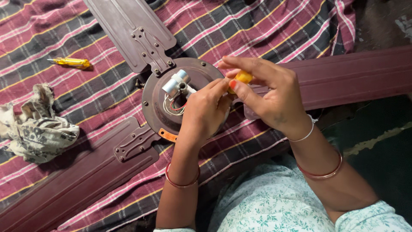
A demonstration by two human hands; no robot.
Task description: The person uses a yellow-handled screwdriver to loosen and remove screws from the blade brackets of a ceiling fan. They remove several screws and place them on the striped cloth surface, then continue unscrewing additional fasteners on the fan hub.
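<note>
A brown ceiling fan lies on a striped cloth, its round motor housing [156,96] facing up with a silver capacitor [175,83] and coloured wires [175,105] at the centre. My right hand [270,94] pinches the yellow handle of a screwdriver [243,77] above the housing's right side. My left hand [206,111] rests on the housing and touches the tool's lower part, whose tip is hidden. Three brown blades spread out: one up left [124,30], one down left [68,180], one right [352,77].
A second yellow screwdriver [71,62] lies on the striped cloth [266,30] at the upper left. A crumpled patterned rag [34,129] sits at the left edge. Dark floor [377,133] shows at the right.
</note>
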